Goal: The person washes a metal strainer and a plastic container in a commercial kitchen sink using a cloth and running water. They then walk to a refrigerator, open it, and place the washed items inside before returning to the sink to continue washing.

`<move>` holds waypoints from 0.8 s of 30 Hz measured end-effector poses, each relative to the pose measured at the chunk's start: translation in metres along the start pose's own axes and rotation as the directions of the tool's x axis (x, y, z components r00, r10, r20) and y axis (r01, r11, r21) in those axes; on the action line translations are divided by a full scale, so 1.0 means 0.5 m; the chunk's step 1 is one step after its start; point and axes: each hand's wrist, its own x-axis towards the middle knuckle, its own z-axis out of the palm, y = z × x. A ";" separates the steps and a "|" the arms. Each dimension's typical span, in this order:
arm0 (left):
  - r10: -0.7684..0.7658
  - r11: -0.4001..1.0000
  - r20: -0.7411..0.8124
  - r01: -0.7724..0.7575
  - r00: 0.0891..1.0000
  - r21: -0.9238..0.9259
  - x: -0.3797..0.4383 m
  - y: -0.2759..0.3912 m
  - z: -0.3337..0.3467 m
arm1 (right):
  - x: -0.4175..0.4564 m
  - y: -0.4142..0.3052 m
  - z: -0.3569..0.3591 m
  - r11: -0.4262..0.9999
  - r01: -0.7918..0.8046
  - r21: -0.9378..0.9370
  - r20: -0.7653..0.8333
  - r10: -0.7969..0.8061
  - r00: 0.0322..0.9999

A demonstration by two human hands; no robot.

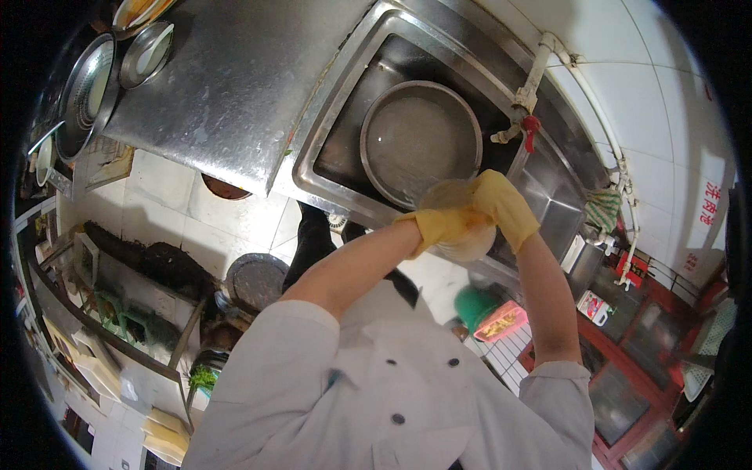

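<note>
Over the front edge of the sink, my left hand [436,230] and my right hand [504,205], both in yellow rubber gloves, grip a translucent round vessel [470,247]. Motion blurs it, so I cannot tell whether it is one piece or two. A rounded translucent part [437,194] shows beyond the gloves, over the rim of a large round metal basin [369,170]. Cloudy liquid [420,138] fills much of that basin, which sits inside the stainless steel sink [346,138]. My fingers are partly hidden by the gloves' overlap.
A pipe tap with a red handle [530,132] juts over the sink's right side, beside a second basin [549,205]. Steel counter [235,76] extends left, bearing a metal colander [88,94]. Near my right lie a green bucket [474,308] and a pink basket [500,322].
</note>
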 end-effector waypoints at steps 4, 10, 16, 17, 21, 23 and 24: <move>0.318 0.807 0.079 -0.314 0.945 0.500 0.002 -0.021 -0.014 | 0.019 0.016 0.010 0.998 0.012 -0.059 0.005 -0.012 1.000; 0.407 0.706 0.058 -0.355 0.911 0.612 0.018 -0.016 0.024 | 0.007 0.014 -0.023 0.994 0.065 0.083 -0.402 -0.027 0.915; 0.279 0.751 -0.496 0.136 0.822 0.646 0.031 -0.038 -0.026 | 0.055 -0.016 -0.121 0.991 -0.085 0.099 0.019 0.084 0.996; 0.121 0.829 -0.525 0.206 0.842 0.521 0.019 -0.022 -0.060 | 0.064 -0.024 -0.137 0.996 -0.076 0.046 0.028 0.075 0.997; 0.065 0.905 -0.453 0.138 0.889 0.401 0.007 -0.050 -0.160 | 0.083 -0.049 -0.182 0.991 0.042 -0.128 0.018 -0.040 0.999; 0.099 0.924 -0.381 0.057 0.919 0.377 -0.006 -0.054 -0.176 | 0.090 -0.059 -0.197 0.981 0.070 -0.184 0.077 -0.056 0.995; 0.066 0.959 -0.287 0.019 0.956 0.284 -0.015 -0.052 -0.173 | 0.094 -0.063 -0.204 0.977 0.051 -0.205 0.146 -0.021 0.989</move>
